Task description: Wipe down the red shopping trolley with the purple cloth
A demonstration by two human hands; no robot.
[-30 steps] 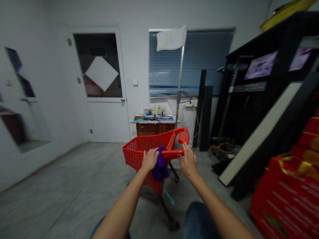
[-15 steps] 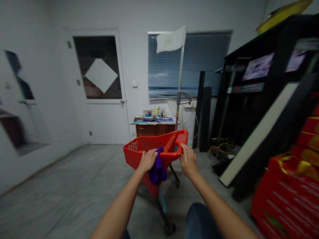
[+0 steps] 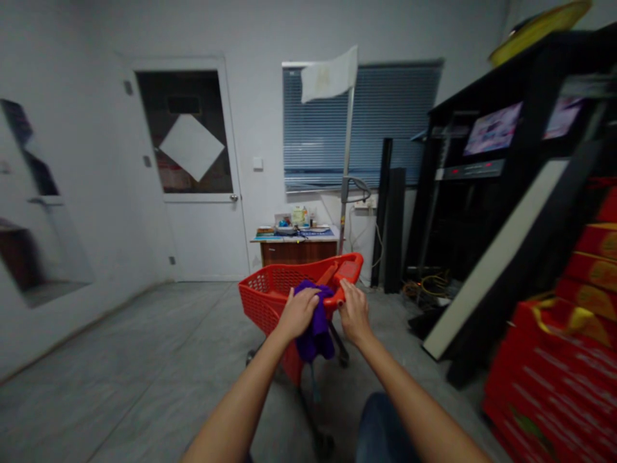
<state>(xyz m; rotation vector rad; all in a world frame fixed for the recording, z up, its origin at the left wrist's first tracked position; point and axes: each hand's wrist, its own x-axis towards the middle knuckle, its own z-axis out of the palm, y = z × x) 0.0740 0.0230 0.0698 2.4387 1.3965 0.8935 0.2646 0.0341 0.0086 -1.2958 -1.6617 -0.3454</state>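
Observation:
A red plastic shopping cart (image 3: pixel 260 302) on dark wheeled legs stands in front of me. Over the near side of its rim hangs a purple cloth (image 3: pixel 315 337), which my left hand (image 3: pixel 299 313) presses against the cart, fingers closed on it. My right hand (image 3: pixel 354 312) is wrapped round the red handle, just right of the cloth. Part of the handle is hidden under the cloth and my fingers. A thin light-blue strip dangles below the cloth.
Behind the cart is a small wooden desk (image 3: pixel 299 252) with clutter on top, beside a pole carrying a white flag (image 3: pixel 329 76). A white door (image 3: pixel 205 241) is at the back left. On the right are a black rack (image 3: pixel 453 212), a leaning pale panel (image 3: pixel 496 260) and red boxes (image 3: pixel 544 379).
My left hand has slid the purple cloth rightward and up over the rim toward the handle. My right hand has shifted slightly left on the handle.

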